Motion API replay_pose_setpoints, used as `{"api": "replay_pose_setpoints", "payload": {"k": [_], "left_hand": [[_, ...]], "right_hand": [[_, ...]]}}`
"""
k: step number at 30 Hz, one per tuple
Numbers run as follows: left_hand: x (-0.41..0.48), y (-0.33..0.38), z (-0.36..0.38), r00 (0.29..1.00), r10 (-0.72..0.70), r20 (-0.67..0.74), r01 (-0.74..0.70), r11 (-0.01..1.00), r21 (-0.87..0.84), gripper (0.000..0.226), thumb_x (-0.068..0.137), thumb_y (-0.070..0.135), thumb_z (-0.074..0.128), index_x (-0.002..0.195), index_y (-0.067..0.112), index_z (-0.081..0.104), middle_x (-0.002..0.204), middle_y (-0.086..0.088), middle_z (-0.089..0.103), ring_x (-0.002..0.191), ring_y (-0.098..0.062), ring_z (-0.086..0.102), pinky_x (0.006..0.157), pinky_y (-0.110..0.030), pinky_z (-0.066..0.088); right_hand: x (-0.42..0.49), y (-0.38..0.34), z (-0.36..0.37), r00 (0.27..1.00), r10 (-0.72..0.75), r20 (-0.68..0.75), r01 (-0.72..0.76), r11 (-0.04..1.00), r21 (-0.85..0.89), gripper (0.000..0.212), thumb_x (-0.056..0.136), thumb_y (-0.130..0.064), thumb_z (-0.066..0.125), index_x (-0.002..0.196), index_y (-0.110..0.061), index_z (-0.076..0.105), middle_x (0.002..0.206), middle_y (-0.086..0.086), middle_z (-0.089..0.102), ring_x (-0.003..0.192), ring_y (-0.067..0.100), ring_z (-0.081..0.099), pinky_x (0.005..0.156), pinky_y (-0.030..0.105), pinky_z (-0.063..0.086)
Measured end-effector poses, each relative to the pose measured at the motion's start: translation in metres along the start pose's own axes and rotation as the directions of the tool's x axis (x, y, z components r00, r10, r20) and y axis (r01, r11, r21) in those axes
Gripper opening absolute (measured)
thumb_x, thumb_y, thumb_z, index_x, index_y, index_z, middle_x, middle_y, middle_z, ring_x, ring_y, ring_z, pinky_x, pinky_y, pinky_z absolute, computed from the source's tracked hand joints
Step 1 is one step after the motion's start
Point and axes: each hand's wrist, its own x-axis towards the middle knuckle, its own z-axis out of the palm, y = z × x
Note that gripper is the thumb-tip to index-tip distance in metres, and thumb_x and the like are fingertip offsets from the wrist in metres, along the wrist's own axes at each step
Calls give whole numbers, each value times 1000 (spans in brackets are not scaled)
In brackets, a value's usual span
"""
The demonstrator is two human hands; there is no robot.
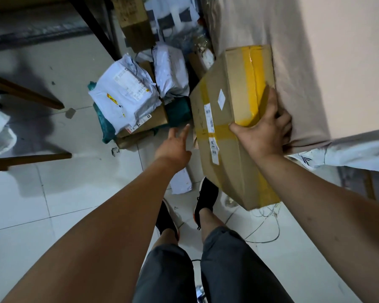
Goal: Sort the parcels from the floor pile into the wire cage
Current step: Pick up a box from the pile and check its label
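A long cardboard box (pixel 225 136) bound with yellow tape and white labels hangs tilted above the floor. My right hand (pixel 264 131) grips its right edge over the yellow tape. My left hand (pixel 176 145) is open, fingers spread, just left of the box's lower side, touching or nearly touching it. The floor pile (pixel 129 99) lies ahead: white poly mailers, a teal bag and flat brown parcels. No wire cage is in view.
A cloth-covered surface (pixel 304 62) rises on the right, close against the box. Dark shelf legs (pixel 92 25) stand at the back left, with a wooden frame (pixel 31 158) at the left. More boxes (pixel 134 22) sit behind the pile. Loose wire (pixel 269 226) lies by my feet.
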Motion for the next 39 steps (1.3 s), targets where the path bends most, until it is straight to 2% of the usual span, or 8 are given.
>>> {"api": "replay_pose_setpoints", "payload": {"k": [9,16,20,26,29,33,36,39], "left_hand": [[-44,-66,6,999,-34,23,34,999,-24,76,100,50,54,161,44,9,160,-5,26,131,-34,52,96,-48,52],[-99,-153,24,969,-244,48,249,955,-160,90,80,89,45,147,69,-13,170,-4,-16,156,-41,-2,114,-74,17],[-119,-197,6,917,-398,-6,328,763,-557,93,76,87,52,149,69,-3,169,-3,-12,152,-49,15,118,-66,27],[-134,-237,-33,901,-418,-114,307,802,-512,89,82,78,57,150,67,2,157,-11,19,144,-51,25,117,-64,28],[-143,-248,-42,883,-436,-173,310,819,-483,90,77,84,55,147,69,1,155,-12,20,141,-51,28,114,-66,32],[-156,-256,-53,865,-459,-203,328,822,-465,96,76,83,62,151,64,5,147,-16,26,135,-52,35,112,-61,37],[-170,-252,-60,862,-434,-260,304,855,-420,98,75,84,61,152,63,4,146,-19,26,134,-53,36,112,-61,38],[-184,-243,-66,872,-393,-293,280,890,-361,98,76,85,58,153,61,2,151,-20,22,136,-55,35,111,-61,37]], "right_hand": [[-39,25,-31,992,16,125,-39,981,188,109,50,-68,80,150,-53,39,148,-2,50,138,20,44,117,43,38],[-60,33,-39,926,-35,377,-213,775,595,72,75,-22,83,140,-41,60,121,-18,71,103,-1,68,90,28,54],[-76,29,-26,837,-54,544,-345,720,602,45,88,-21,68,126,-45,67,93,-12,68,85,14,54,65,29,37],[-100,-1,10,819,-76,568,-406,623,668,40,94,-18,62,130,-35,65,106,-9,73,96,13,67,69,27,51],[-111,-17,33,866,-104,488,-291,689,664,52,91,-15,73,139,-28,57,122,-4,72,111,17,69,94,38,58],[-133,-25,47,900,-261,349,23,829,559,111,84,-27,85,163,-31,8,155,-11,43,135,-2,46,113,19,39],[-147,-21,45,882,-384,272,274,889,366,102,82,-56,78,159,-53,10,166,-8,25,150,8,21,121,33,26],[-164,-14,37,895,-339,289,258,923,284,109,64,-75,78,152,-65,14,165,8,18,154,26,18,124,47,28]]}}
